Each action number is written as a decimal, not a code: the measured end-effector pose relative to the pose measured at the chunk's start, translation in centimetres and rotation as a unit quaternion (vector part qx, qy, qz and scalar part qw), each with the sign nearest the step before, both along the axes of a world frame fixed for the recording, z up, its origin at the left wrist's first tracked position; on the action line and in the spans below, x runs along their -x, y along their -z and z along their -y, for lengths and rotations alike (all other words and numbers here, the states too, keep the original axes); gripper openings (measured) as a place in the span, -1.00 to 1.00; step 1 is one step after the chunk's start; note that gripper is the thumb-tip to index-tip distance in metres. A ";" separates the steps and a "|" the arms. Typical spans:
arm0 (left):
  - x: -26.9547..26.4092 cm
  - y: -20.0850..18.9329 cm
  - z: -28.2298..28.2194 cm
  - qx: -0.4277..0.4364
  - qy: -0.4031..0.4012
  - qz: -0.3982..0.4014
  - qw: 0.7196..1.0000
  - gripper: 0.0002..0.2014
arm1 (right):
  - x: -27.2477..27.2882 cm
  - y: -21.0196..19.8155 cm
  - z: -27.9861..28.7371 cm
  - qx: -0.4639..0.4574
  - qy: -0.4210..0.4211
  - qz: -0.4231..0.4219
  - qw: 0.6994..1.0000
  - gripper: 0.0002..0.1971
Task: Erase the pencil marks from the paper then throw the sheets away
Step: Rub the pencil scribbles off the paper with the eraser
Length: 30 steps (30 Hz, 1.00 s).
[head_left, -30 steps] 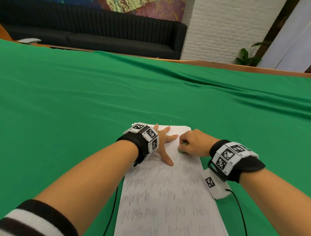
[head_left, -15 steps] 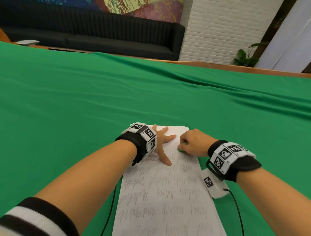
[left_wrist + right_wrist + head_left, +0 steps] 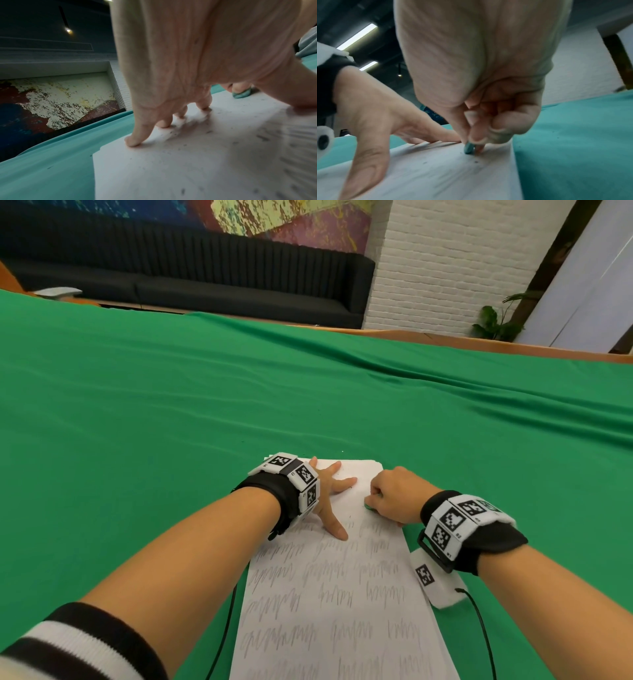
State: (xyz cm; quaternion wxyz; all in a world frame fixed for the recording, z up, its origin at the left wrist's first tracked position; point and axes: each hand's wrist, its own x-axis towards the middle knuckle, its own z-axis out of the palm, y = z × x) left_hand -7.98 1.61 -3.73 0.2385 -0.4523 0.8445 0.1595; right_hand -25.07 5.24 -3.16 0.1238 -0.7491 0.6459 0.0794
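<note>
A white sheet of paper [image 3: 342, 604] with rows of grey pencil scribbles lies on the green cloth in front of me; its far end is blank. My left hand [image 3: 330, 498] presses flat on the paper [image 3: 188, 169] near that far end, fingers spread and straight. My right hand [image 3: 394, 496] pinches a small green eraser [image 3: 468, 148] between thumb and fingers, its tip down on the paper [image 3: 436, 175] by the right edge. In the left wrist view the eraser [image 3: 241, 94] shows beyond my fingers [image 3: 137, 138]. Dark eraser crumbs lie scattered on the sheet.
The green cloth [image 3: 171, 422] covers the whole table, with folds at the right. A black sofa [image 3: 205, 285], a white brick wall and a potted plant [image 3: 496, 323] stand beyond the table's far edge. Cables run from both wrist cameras toward me.
My right hand with the eraser has shifted slightly over the same spot on the paper's right side. The left hand stays pressed on the sheet.
</note>
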 end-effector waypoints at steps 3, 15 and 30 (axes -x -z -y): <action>0.0 0.0 0.0 0.001 0.001 0.007 1.000 0.13 | 0.1 -0.3 -0.4 -0.064 -0.011 0.049 0.997 -0.72; 0.0 0.0 0.0 0.005 0.009 0.004 1.000 0.13 | 0.5 -0.6 0.0 -0.033 0.003 0.003 0.999 -0.73; -0.1 0.4 0.1 0.006 0.010 0.004 1.000 0.13 | 1.4 0.0 -0.2 -0.048 -0.048 -0.010 0.998 -0.65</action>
